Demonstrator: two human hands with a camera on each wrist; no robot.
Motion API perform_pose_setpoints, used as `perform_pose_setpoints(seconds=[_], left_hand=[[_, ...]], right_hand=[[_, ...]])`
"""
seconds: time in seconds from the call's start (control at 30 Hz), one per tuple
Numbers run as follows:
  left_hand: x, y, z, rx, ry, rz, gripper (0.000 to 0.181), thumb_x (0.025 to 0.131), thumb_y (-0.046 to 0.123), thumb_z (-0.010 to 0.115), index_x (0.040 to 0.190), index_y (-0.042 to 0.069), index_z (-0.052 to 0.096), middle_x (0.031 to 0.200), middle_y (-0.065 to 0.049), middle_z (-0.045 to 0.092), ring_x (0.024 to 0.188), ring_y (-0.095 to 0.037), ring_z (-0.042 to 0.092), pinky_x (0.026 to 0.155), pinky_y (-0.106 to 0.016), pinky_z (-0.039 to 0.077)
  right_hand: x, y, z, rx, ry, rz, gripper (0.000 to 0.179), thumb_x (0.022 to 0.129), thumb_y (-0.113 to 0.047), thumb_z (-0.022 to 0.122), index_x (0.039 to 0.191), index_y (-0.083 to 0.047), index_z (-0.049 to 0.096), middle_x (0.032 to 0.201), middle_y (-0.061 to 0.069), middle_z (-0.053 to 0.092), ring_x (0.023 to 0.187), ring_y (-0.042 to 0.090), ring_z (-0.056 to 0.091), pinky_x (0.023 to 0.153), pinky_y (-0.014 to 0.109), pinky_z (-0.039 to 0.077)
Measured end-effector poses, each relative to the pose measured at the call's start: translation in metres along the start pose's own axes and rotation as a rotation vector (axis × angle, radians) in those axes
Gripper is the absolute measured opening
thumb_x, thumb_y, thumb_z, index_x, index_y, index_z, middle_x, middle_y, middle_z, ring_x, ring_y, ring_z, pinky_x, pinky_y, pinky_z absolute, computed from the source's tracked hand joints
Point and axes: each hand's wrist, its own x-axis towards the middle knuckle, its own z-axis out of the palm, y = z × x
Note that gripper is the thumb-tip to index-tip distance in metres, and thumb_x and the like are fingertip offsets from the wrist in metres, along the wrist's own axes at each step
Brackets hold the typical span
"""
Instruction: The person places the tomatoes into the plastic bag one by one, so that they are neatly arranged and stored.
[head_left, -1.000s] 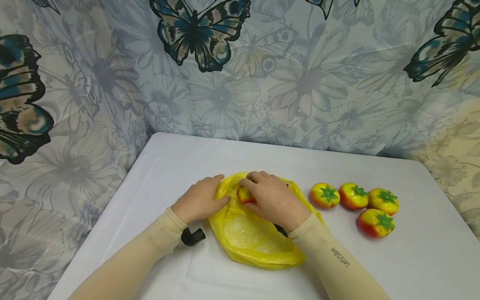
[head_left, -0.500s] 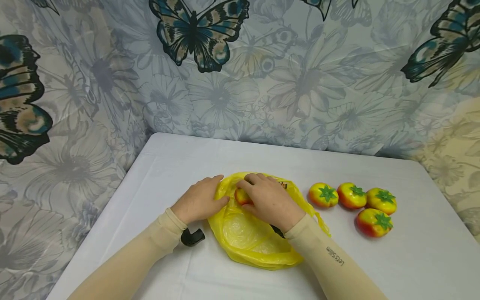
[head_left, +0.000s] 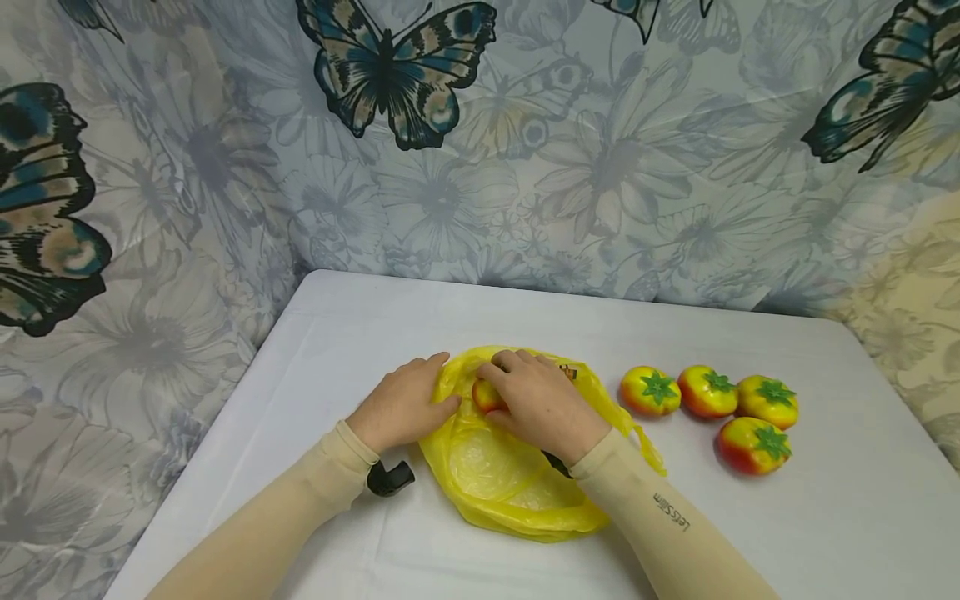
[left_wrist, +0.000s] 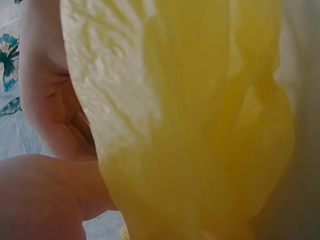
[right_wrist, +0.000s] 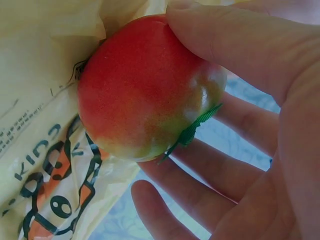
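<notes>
My right hand (head_left: pixel 543 400) holds a glossy red-and-yellow tomato (right_wrist: pixel 145 90) with a green leafy top, over the far part of a yellow plastic bag (head_left: pixel 487 467). In the right wrist view the thumb lies over the tomato and the fingers pass beneath it, right by the bag's printed side. My left hand (head_left: pixel 401 404) spreads its thumb and fingers at the bag's left rim. Seen from the left wrist, the bag's film covers part of that hand's thumb and fingers. The bag's mouth lies wide and faces up.
Several similar tomatoes (head_left: pixel 651 392) sit grouped on the white tabletop (head_left: pixel 360 317) to the bag's right. A black curved piece (head_left: pixel 390 479) shows beneath the left wrist. Behind the table hangs a butterfly-and-flower patterned cloth (head_left: pixel 562 167).
Both hands keep nearly the same place at the bag. The right hand and tomato have shifted only slightly; the other tomatoes stay where they were.
</notes>
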Motion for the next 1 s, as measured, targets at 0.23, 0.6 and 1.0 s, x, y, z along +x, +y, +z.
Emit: perform_pose_setpoints(seconds=[0.23,0.6,1.0], left_hand=[[0.004,0.007,0.002,0.028,0.01,0.023,0.071,0.105,0.036,0.066,0.163,0.002,0.044,0.147,-0.024,0.064,0.127,-0.041,0.067,0.11,-0.057,0.055],[0.005,0.013,0.003,0.035,-0.009,0.012,0.071,0.105,0.038,0.065,0.163,0.003,0.044,0.149,-0.023,0.063,0.129,-0.04,0.067,0.112,-0.056,0.054],[-0.001,0.006,0.005,0.019,-0.009,-0.036,0.074,0.105,0.039,0.064,0.165,0.004,0.041,0.158,-0.023,0.058,0.144,-0.043,0.057,0.121,-0.06,0.046]], right_hand=[[-0.005,0.004,-0.001,-0.008,0.003,0.015,0.05,0.092,-0.035,0.088,0.135,-0.019,0.069,0.126,0.006,0.068,0.116,0.029,0.067,0.101,0.051,0.059],[-0.016,0.007,-0.014,0.032,-0.018,0.066,0.058,0.093,-0.043,0.085,0.143,-0.021,0.067,0.133,0.008,0.067,0.121,0.031,0.067,0.108,0.053,0.057],[-0.082,0.044,-0.055,-0.006,0.073,0.207,0.06,0.094,-0.043,0.085,0.143,-0.013,0.069,0.138,0.016,0.069,0.125,0.038,0.068,0.103,0.059,0.058]])
